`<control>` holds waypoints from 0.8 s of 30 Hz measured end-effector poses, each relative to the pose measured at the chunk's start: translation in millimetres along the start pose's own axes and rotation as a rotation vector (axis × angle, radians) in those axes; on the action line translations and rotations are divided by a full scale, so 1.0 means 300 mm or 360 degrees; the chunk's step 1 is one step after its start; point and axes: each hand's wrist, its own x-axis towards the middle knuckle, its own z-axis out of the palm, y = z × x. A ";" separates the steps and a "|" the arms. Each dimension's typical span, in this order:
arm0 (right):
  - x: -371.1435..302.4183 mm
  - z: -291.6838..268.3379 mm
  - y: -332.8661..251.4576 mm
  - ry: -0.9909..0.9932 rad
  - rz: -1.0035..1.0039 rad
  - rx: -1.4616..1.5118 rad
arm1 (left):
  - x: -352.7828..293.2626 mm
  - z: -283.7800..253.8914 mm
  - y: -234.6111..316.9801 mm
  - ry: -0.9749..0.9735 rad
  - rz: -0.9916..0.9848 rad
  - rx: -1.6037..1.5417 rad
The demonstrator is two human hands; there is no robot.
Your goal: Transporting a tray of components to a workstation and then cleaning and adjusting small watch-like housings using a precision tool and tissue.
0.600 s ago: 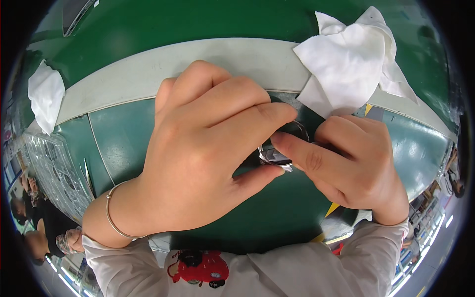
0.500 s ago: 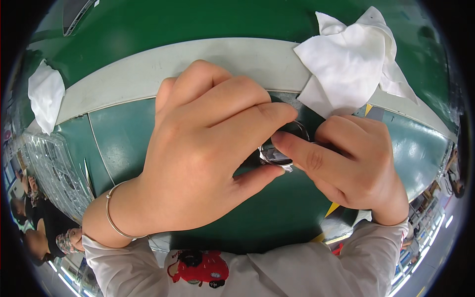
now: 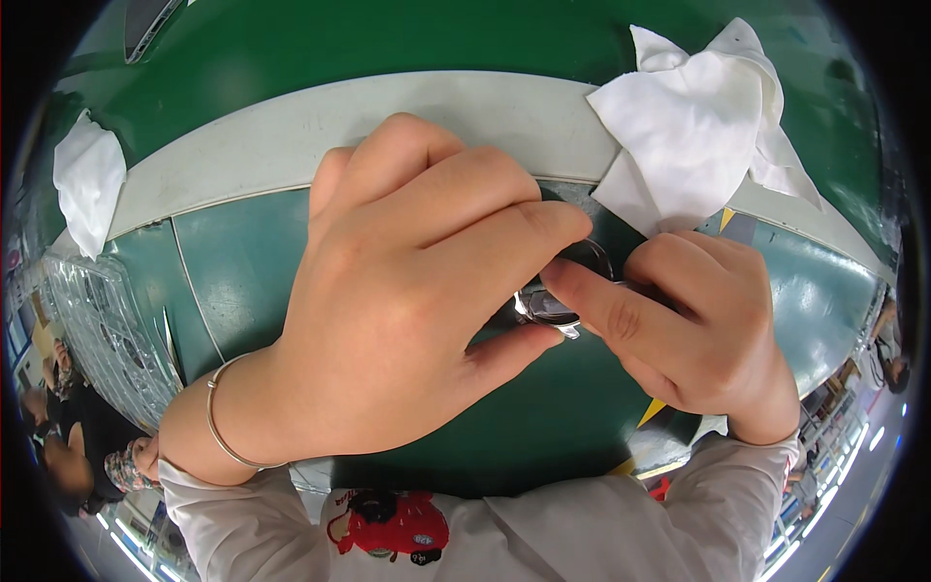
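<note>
Between my hands is a small round piece of shiny silver metal with a dark middle, which looks like a watch case (image 3: pixel 549 307). My left hand (image 3: pixel 407 301) pinches it from the left, the thumb at its lower edge and the index finger along its upper side. From the right, my right hand (image 3: pixel 696 330) is curled closed, its index fingertip pressing on the watch case. Much of the piece lies behind my fingers, and I cannot tell what the hidden right fingers do. A thin bracelet circles my left wrist.
A crumpled white cloth (image 3: pixel 679 126) lies far right, with a smaller white cloth (image 3: pixel 89 184) far left. Clear plastic trays (image 3: pixel 109 320) and tweezers (image 3: pixel 170 339) are at the left. A raised grey strip (image 3: pixel 436 107) crosses the green bench. Another person (image 3: pixel 92 451) sits lower left.
Both hands and the watch case appear slightly farther right in the picture, and the cloths have shifted a little too. The grip looks the same.
</note>
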 end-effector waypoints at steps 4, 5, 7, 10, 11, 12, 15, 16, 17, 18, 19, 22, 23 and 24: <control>0.002 -0.029 0.013 -0.0135 -0.0020 0.0074 | 0.000 0.000 0.004 -0.0003 -0.0006 0.0001; 0.001 -0.029 0.012 -0.0134 -0.0019 0.0073 | 0.000 0.000 0.005 -0.0011 -0.0007 0.0005; -0.004 -0.025 0.009 -0.0121 -0.0027 0.0032 | 0.000 0.001 0.006 -0.0004 -0.0003 0.0006; -0.004 -0.014 0.003 -0.0047 -0.0006 0.0020 | 0.002 0.001 0.008 0.0001 0.0000 0.0007; -0.006 -0.013 0.002 -0.0046 -0.0006 0.0020 | 0.003 0.001 0.008 -0.0001 -0.0001 0.0008; -0.008 -0.011 0.001 -0.0042 0.0000 0.0012 | 0.003 0.001 0.009 -0.0001 0.0000 0.0009; -0.010 -0.016 0.001 -0.0055 0.0023 0.0023 | 0.001 0.002 0.011 0.0000 -0.0007 0.0003; -0.009 -0.021 0.001 -0.0072 0.0040 0.0042 | 0.001 0.004 0.012 0.0007 -0.0007 -0.0002; -0.009 -0.027 0.004 -0.0072 0.0039 0.0042 | 0.002 0.004 0.013 0.0015 -0.0008 -0.0006; -0.008 -0.033 0.009 -0.0102 0.0016 0.0059 | 0.002 0.005 0.014 0.0015 -0.0007 -0.0005; -0.009 -0.037 0.011 -0.0133 -0.0007 0.0077 | 0.002 0.005 0.014 0.0016 -0.0003 -0.0002; -0.009 -0.036 0.006 -0.0124 0.0006 0.0070 | 0.002 0.006 0.015 0.0016 0.0002 0.0001; -0.010 -0.033 0.003 -0.0123 0.0006 0.0069 | 0.002 0.006 0.015 0.0014 0.0002 0.0003; -0.012 -0.028 0.000 -0.0106 0.0019 0.0058 | 0.001 0.005 0.016 0.0014 0.0002 0.0003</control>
